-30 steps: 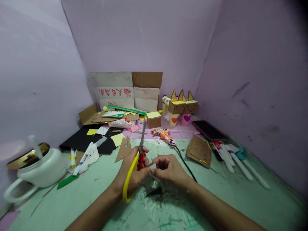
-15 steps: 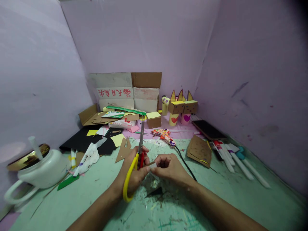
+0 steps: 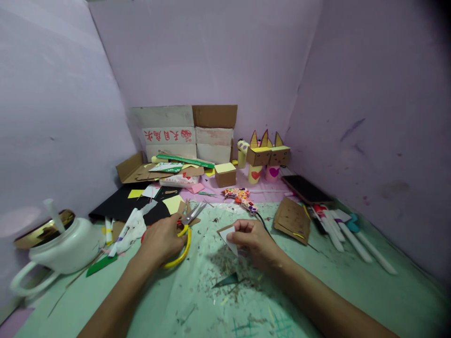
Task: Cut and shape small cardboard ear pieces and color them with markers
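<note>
My left hand [image 3: 162, 238] is closed around part of the handles of the scissors [image 3: 186, 231], which have one yellow and one red loop. Their blades are a little apart and point away to the right, low over the table beside some cut cardboard. Between the thumb and fingers of my right hand [image 3: 254, 241] is a small piece of cardboard [image 3: 228, 238], white on the face toward me with a brown edge. Below it on the green table cover [image 3: 158, 310] lie a dark triangular scrap [image 3: 227, 280] and many tiny shavings.
A patterned glue gun [image 3: 243, 201] with a black cord lies ahead. Cardboard animal figures [image 3: 260, 157] and a small box [image 3: 225, 176] stand behind it. Markers [image 3: 333, 230] and a dark phone [image 3: 306, 189] are at right; a white teapot-like vessel [image 3: 65, 249] is at left.
My left hand has moved left and down with the scissors, which were upright between the hands. My right hand has shifted slightly right, and the cardboard's white face now shows.
</note>
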{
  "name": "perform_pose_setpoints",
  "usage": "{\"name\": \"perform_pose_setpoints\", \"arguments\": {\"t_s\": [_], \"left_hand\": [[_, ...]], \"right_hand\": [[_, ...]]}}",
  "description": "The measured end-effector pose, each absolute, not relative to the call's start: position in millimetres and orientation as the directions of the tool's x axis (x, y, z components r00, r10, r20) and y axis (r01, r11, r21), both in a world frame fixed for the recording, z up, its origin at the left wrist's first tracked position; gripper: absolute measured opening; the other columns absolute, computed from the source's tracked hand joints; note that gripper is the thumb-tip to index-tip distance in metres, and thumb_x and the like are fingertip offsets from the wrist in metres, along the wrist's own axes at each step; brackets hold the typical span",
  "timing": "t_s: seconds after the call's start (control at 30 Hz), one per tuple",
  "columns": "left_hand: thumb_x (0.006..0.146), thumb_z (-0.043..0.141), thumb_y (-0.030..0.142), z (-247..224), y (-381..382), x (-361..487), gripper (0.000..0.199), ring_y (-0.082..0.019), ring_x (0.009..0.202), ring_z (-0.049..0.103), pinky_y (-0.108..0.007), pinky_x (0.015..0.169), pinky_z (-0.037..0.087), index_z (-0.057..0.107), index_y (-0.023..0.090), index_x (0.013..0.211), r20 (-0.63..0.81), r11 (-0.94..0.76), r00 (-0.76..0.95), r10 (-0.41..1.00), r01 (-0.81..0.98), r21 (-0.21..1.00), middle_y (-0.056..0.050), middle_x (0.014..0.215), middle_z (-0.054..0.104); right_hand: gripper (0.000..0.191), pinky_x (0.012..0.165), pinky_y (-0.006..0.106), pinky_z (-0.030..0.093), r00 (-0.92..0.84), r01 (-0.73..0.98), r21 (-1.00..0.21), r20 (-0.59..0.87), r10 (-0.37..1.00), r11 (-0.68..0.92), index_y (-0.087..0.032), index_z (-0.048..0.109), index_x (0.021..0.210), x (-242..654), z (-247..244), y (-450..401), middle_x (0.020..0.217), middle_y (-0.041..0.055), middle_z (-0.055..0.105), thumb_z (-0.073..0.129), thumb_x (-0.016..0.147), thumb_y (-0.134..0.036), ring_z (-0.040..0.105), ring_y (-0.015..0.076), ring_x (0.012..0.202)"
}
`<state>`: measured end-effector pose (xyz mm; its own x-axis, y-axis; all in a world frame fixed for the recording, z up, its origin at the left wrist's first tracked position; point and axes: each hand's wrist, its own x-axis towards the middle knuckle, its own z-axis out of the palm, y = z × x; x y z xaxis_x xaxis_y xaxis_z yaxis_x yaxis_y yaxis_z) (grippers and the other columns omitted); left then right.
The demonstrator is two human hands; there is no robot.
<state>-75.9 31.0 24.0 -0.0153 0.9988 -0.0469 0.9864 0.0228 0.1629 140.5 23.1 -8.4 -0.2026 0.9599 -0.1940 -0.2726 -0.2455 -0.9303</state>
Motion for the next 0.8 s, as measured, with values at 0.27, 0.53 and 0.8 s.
{"name": "perform_pose_setpoints", "arguments": {"t_s": [0.27,0.53,0.8], "left_hand": [[0.069,0.055,0.046,35,15,-47,0.04,-0.017,0.052,0.055,-0.026,0.047,0.038,0.065,0.016,0.092,-0.013,0.038,-0.046,0.999,0.581,0.813,-0.005,0.068,0.063],[0.058,0.066,0.034,18,10,-13,0.023,-0.007,0.029,0.038,-0.018,0.033,0.029,0.051,0.017,0.054,-0.192,0.16,0.113,0.975,0.246,0.956,0.003,0.034,0.048],[0.053,0.075,0.04,14,21,-31,0.035,-0.004,0.029,0.034,-0.015,0.031,0.023,0.05,0.016,0.057,-0.116,0.115,-0.03,0.993,-0.034,0.993,0.005,0.035,0.046]], "right_hand": [[0.014,0.039,0.018,0.026,-0.239,-0.176,-0.959,-0.177,0.955,-0.222,-0.016,0.054,0.048,135,-4,17,0.039,-0.007,0.049,0.068,0.048,-0.016,0.037,0.0038,0.036],[0.016,0.041,0.018,0.03,-0.305,-0.203,-0.944,-0.19,0.933,-0.258,-0.012,0.062,0.052,134,-11,18,0.041,-0.0046,0.054,0.076,0.047,-0.018,0.042,0.0045,0.038],[0.037,0.061,0.031,0.051,-0.505,-0.442,-0.764,-0.222,0.834,-0.47,-0.009,0.072,0.074,141,-4,20,0.065,0.0086,0.07,0.083,0.047,-0.03,0.067,0.0186,0.061]]}}
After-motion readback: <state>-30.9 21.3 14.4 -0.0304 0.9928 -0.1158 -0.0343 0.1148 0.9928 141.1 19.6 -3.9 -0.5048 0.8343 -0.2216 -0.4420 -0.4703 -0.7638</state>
